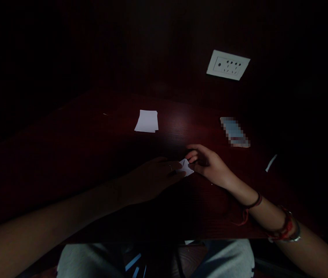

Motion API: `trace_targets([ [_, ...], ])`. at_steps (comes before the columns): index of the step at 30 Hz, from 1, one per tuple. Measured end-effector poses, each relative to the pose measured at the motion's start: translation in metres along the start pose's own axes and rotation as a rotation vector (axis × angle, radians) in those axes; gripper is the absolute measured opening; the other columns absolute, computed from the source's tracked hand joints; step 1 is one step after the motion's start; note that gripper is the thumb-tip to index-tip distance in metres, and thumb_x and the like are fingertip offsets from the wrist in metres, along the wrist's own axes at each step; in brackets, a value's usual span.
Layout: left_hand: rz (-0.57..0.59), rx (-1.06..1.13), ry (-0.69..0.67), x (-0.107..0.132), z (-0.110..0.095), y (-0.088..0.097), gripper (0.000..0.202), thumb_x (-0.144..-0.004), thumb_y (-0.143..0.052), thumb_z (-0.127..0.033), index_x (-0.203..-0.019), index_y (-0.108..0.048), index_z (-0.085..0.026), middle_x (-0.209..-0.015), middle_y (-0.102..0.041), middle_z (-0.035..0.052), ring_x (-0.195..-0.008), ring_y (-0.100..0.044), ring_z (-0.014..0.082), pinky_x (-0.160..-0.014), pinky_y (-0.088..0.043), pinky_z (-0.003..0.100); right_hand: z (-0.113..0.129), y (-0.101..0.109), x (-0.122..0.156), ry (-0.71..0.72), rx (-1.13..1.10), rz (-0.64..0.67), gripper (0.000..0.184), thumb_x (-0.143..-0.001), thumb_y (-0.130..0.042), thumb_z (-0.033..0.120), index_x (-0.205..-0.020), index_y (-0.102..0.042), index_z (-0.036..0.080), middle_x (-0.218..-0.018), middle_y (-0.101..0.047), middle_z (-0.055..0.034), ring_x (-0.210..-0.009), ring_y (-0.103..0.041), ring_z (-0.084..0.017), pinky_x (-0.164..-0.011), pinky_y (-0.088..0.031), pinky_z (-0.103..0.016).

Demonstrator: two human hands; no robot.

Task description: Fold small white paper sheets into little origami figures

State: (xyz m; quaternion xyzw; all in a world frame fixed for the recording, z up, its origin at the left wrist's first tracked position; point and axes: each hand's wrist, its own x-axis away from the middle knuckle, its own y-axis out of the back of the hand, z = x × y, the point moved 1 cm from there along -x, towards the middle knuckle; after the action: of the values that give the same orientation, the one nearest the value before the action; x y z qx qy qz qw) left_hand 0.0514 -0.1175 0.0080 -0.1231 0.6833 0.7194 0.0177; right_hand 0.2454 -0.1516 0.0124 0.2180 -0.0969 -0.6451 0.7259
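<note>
A small folded piece of white paper (186, 167) lies on the dark reddish wooden table (94, 154) in dim light. My left hand (155, 177) rests on the table with its fingers pressed onto the paper's left side; a ring shows on one finger. My right hand (207, 162) pinches the paper's right edge with curled fingers. Cords and bracelets circle my right wrist (268, 216).
A small stack of white paper sheets (147, 121) lies further back on the table. A white wall socket (228, 65) is on the dark panel behind. A blurred-out card-like thing (235, 132) and a thin white strip (271, 162) lie to the right. My grey-clad knees (227, 260) show below.
</note>
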Motion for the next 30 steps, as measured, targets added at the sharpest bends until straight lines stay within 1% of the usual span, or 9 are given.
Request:
trace_targets([
  [4,-0.021,0.010,0.018,0.000,0.001,-0.001,0.042,-0.084,-0.038,-0.011,-0.124,-0.037,-0.023,-0.130,-0.039,0.0052,-0.113,-0.041,0.0205,-0.092,-0.031,0.036,0.002,0.000,0.001,0.031,0.118,0.003,0.047,-0.068,-0.049,0.006,-0.112,-0.045,0.020,-0.085,-0.058,-0.0017,-0.075,-0.055,-0.011,-0.071,-0.046,-0.027],
  [7,-0.016,0.011,0.038,0.001,0.001,-0.002,0.040,-0.085,-0.038,-0.014,-0.124,-0.037,-0.024,-0.130,-0.038,0.0047,-0.109,-0.044,0.0215,-0.089,-0.034,0.037,0.001,-0.001,0.001,0.020,0.110,0.006,0.048,-0.067,-0.051,0.007,-0.113,-0.043,0.020,-0.084,-0.058,-0.0017,-0.074,-0.055,-0.011,-0.069,-0.046,-0.027],
  [10,0.010,-0.005,0.043,0.001,0.000,-0.003,0.040,-0.085,-0.037,-0.015,-0.125,-0.036,-0.023,-0.131,-0.037,0.0055,-0.109,-0.043,0.0233,-0.088,-0.034,0.038,-0.001,-0.001,-0.001,0.025,0.102,-0.027,0.048,-0.067,-0.052,0.008,-0.112,-0.043,0.019,-0.088,-0.056,-0.0029,-0.078,-0.055,-0.012,-0.071,-0.046,-0.026],
  [13,0.016,-0.022,0.046,0.001,-0.001,-0.004,0.040,-0.085,-0.037,-0.015,-0.125,-0.036,-0.022,-0.131,-0.037,0.0059,-0.110,-0.042,0.0239,-0.089,-0.034,0.039,-0.002,-0.001,-0.002,0.031,0.178,-0.063,0.047,-0.066,-0.051,0.007,-0.112,-0.044,0.018,-0.087,-0.056,-0.0025,-0.077,-0.054,-0.011,-0.072,-0.045,-0.026],
  [17,0.019,-0.023,0.049,0.000,-0.002,-0.003,0.041,-0.085,-0.036,-0.014,-0.125,-0.036,-0.021,-0.131,-0.037,0.0054,-0.108,-0.043,0.0234,-0.089,-0.035,0.038,-0.003,-0.001,-0.006,0.040,0.238,-0.045,0.047,-0.066,-0.050,0.006,-0.111,-0.044,0.017,-0.078,-0.056,-0.0005,-0.071,-0.053,-0.010,-0.069,-0.044,-0.025],
  [20,0.027,-0.026,0.047,-0.001,-0.004,-0.001,0.041,-0.084,-0.037,-0.014,-0.125,-0.036,-0.021,-0.131,-0.037,0.0058,-0.110,-0.042,0.0234,-0.090,-0.034,0.037,-0.005,-0.001,-0.008,0.042,0.236,-0.022,0.046,-0.065,-0.051,0.006,-0.110,-0.045,0.016,-0.076,-0.055,0.0001,-0.068,-0.052,-0.010,-0.065,-0.042,-0.023],
  [24,0.036,-0.026,0.053,-0.001,-0.005,0.000,0.043,-0.083,-0.038,-0.014,-0.125,-0.036,-0.023,-0.130,-0.037,0.0053,-0.110,-0.043,0.0225,-0.089,-0.034,0.037,-0.002,-0.002,-0.010,0.053,0.243,0.001,0.047,-0.065,-0.048,0.003,-0.110,-0.044,0.016,-0.072,-0.055,0.0011,-0.066,-0.051,-0.009,-0.062,-0.041,-0.022],
  [27,0.027,-0.009,0.048,-0.001,-0.005,0.000,0.043,-0.083,-0.037,-0.013,-0.125,-0.035,-0.023,-0.130,-0.037,0.0054,-0.111,-0.042,0.0219,-0.089,-0.034,0.036,0.003,-0.003,-0.010,0.081,0.312,0.024,0.046,-0.066,-0.044,0.000,-0.109,-0.045,0.016,-0.070,-0.054,0.0015,-0.064,-0.050,-0.009,-0.059,-0.039,-0.020],
  [30,0.035,0.009,0.045,-0.002,-0.004,0.000,0.045,-0.083,-0.038,-0.013,-0.127,-0.033,-0.023,-0.132,-0.036,0.0057,-0.113,-0.040,0.0223,-0.091,-0.032,0.036,0.006,-0.003,-0.009,0.128,0.402,0.019,0.041,-0.067,-0.043,-0.001,-0.105,-0.049,0.014,-0.072,-0.053,0.0005,-0.065,-0.049,-0.009,-0.060,-0.038,-0.020],
])
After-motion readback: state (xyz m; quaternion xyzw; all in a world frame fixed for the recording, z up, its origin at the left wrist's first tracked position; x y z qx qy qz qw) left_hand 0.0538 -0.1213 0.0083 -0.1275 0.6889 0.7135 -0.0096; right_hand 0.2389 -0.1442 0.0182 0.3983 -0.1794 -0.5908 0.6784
